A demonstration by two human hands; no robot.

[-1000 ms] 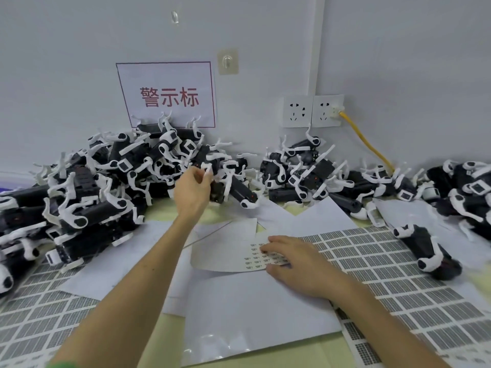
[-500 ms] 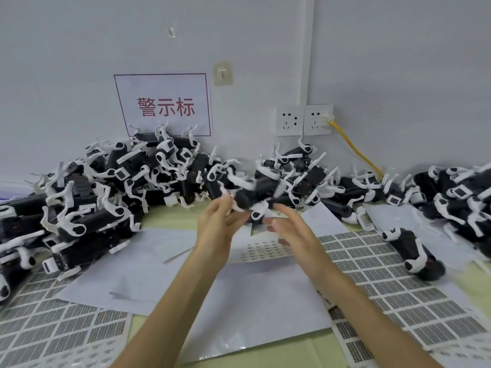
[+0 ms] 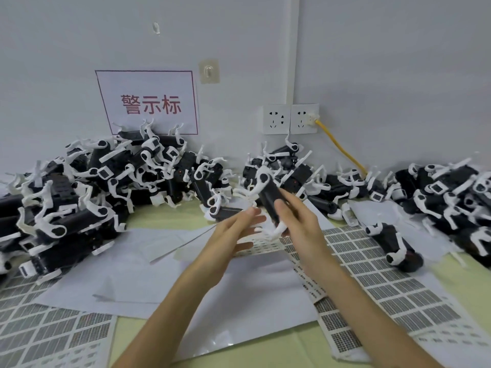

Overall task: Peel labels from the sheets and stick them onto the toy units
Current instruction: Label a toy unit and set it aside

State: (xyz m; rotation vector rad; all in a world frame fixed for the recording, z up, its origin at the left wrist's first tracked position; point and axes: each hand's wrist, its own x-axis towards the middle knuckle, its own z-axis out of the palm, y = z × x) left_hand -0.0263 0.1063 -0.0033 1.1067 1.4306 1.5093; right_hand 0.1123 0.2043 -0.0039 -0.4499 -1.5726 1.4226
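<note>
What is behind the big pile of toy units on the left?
A white wall sign with red characters. White legs of the pile cover parts of its lower edge.

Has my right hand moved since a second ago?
Yes. The right hand left the small label sheet it rested on, rose above it, and now grips a toy unit.
</note>
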